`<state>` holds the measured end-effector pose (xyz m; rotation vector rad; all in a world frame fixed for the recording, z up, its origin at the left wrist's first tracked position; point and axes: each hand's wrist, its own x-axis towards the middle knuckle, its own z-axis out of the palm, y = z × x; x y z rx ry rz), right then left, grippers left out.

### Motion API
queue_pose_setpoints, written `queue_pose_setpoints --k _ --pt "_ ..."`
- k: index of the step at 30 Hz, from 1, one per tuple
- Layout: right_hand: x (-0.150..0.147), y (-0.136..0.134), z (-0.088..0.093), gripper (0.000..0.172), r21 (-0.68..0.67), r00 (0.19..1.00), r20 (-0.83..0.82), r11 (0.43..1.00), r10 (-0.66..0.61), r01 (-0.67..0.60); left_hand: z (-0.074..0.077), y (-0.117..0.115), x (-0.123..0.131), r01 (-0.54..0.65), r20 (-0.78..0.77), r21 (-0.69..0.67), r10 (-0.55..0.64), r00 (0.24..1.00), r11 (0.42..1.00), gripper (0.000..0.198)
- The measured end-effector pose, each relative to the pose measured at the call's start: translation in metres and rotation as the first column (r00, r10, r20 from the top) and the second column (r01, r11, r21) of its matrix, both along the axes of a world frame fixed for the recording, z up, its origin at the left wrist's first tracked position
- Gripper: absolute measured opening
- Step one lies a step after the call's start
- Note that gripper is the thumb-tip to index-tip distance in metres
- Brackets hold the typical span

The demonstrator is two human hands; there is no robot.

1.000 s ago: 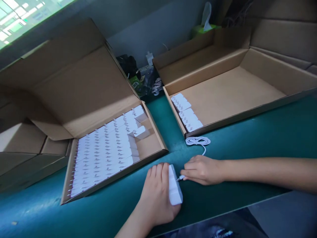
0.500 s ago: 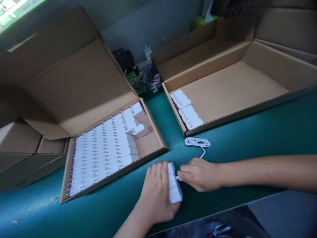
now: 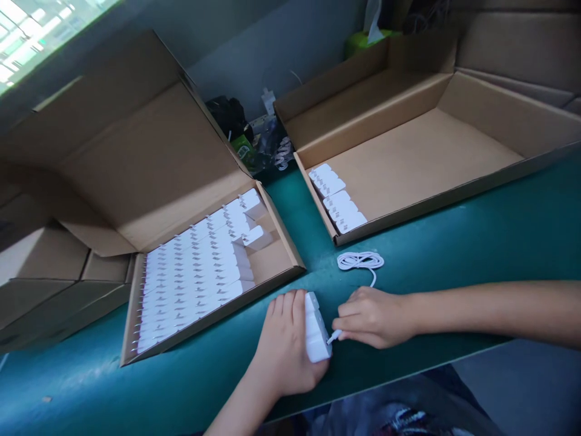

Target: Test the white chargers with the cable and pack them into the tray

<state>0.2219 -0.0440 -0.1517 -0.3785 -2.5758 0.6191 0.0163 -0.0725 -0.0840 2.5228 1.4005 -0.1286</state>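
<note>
My left hand (image 3: 287,345) is closed around a short row of white power adapters (image 3: 315,330) above the green table. Its fingers lie over their far-left side, and part of the row is hidden in my palm. My right hand (image 3: 370,318) pinches the plug end of a white charging cable (image 3: 361,260), whose coiled rest lies on the table behind that hand. The cable's plug (image 3: 334,335) meets the right face of the adapter nearest me; whether it sits inside the port I cannot tell.
On the left, an open cardboard box (image 3: 297,264) holds many rows of white adapters with metal prongs up. A second open box (image 3: 472,139) at right has several adapters in its left corner. Closed cartons (image 3: 40,260) stand far left; a green tissue pack (image 3: 354,43) is behind.
The cable plug in my right hand has moved along the adapter row toward me, from near its middle to the nearest adapter. My left hand keeps its hold. The view has shifted slightly.
</note>
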Motion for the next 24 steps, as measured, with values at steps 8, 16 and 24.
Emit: queue_pose_setpoints --k 8,16,24 --pt "-0.007 -0.010 0.002 0.021 0.124 0.997 0.065 0.992 -0.042 0.034 -0.001 0.001 0.000 0.012 0.000 0.022 -0.012 1.000 1.000 0.076" --pt "-0.015 -0.015 0.004 0.011 0.109 0.989 0.142 0.994 -0.045 0.029 0.001 0.003 0.001 0.057 -0.021 0.079 -0.055 0.998 0.995 0.074" --pt "-0.009 -0.010 0.008 0.016 0.089 0.993 0.119 0.996 -0.020 0.009 0.003 0.005 0.002 0.074 -0.083 0.076 -0.068 0.994 0.994 0.070"
